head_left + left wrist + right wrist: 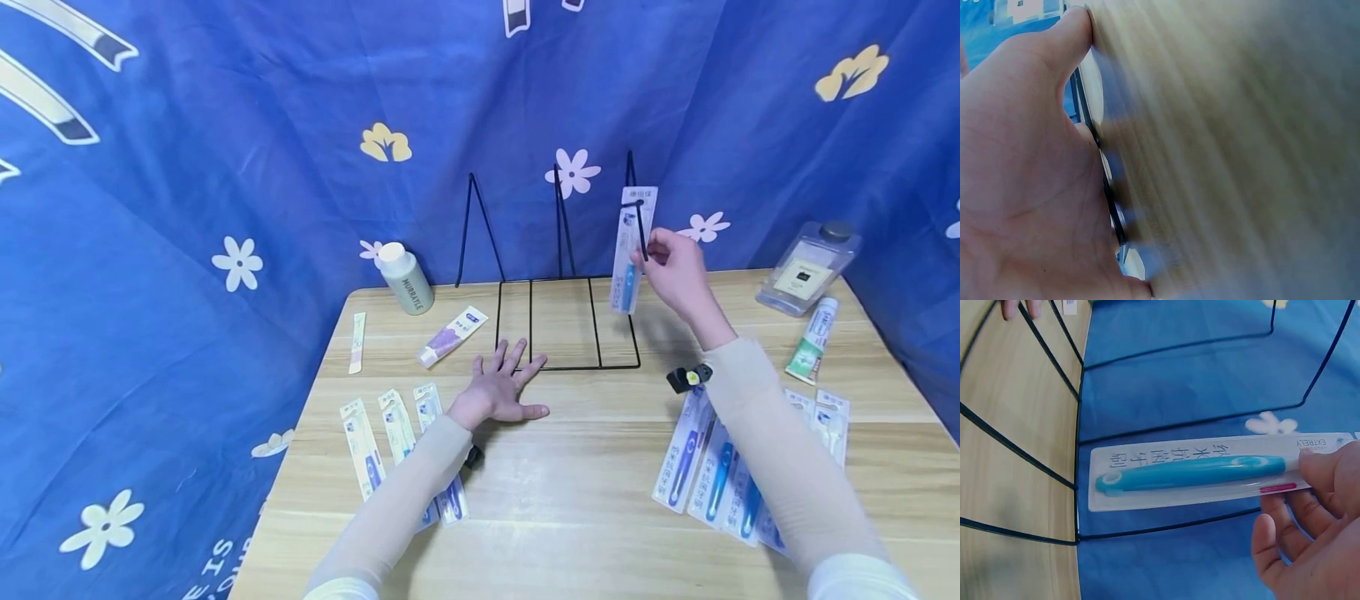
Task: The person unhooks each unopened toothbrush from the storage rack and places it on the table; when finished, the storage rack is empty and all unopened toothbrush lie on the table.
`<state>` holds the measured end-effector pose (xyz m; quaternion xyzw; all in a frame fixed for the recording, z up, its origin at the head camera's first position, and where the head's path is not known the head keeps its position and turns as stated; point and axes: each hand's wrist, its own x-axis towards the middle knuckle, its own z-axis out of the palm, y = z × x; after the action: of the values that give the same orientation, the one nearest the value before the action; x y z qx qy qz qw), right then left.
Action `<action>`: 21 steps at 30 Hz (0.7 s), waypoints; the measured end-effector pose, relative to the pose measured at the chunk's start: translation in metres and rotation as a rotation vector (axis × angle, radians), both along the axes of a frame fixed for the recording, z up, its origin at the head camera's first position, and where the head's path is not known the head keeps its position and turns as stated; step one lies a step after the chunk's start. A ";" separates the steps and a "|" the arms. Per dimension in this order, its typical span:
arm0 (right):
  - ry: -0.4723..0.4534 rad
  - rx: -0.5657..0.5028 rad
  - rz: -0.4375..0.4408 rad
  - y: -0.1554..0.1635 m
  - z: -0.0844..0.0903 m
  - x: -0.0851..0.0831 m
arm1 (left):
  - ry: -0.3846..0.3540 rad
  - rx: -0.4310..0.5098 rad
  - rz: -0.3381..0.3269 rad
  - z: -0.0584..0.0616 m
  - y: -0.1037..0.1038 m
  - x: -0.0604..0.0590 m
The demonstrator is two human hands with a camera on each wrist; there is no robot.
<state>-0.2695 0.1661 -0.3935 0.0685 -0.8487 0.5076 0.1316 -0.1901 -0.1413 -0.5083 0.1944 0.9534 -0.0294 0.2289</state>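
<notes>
My right hand [678,265] pinches a packaged toothbrush [624,287] by its edge, thumb on the front of the card in the right wrist view. The card stands nearly upright at the right arm of a black wire rack [597,333], its top overlapping the arm's bent end. Through the clear pack shows a light-blue handle [1191,473]. My left hand [498,392] lies with fingers spread at the rack's front wire, fingertips right by the wire. In the left wrist view its palm and thumb [1075,31] show close over the wood.
Several packaged toothbrushes [684,450] lie at the right, partly under my forearm, and more [363,446] at the left. A white-capped bottle [407,279], a purple-and-white tube [452,336] and a slim sachet [357,343] are back left; a clear bottle [806,271] and green-and-white tube [812,340] back right.
</notes>
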 end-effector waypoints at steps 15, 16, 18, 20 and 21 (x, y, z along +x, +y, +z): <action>-0.028 -0.102 -0.043 0.081 -0.019 0.121 | -0.003 0.001 0.012 0.002 -0.003 0.000; -0.060 -0.139 -0.051 0.093 -0.023 0.129 | -0.006 0.001 0.014 0.002 -0.003 0.001; -0.118 -0.246 -0.086 0.119 -0.032 0.143 | -0.011 0.002 0.013 0.001 -0.003 0.001; -0.171 -0.315 -0.155 0.146 -0.045 0.157 | -0.008 0.005 0.010 0.002 -0.003 0.001; -0.194 -0.336 -0.191 0.159 -0.054 0.163 | -0.004 0.005 0.008 0.002 -0.003 0.001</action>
<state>-0.1061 0.3253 -0.4471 -0.0844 -0.7636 0.6312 0.1062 -0.1892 -0.1440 -0.5064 0.1913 0.9538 -0.0255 0.2302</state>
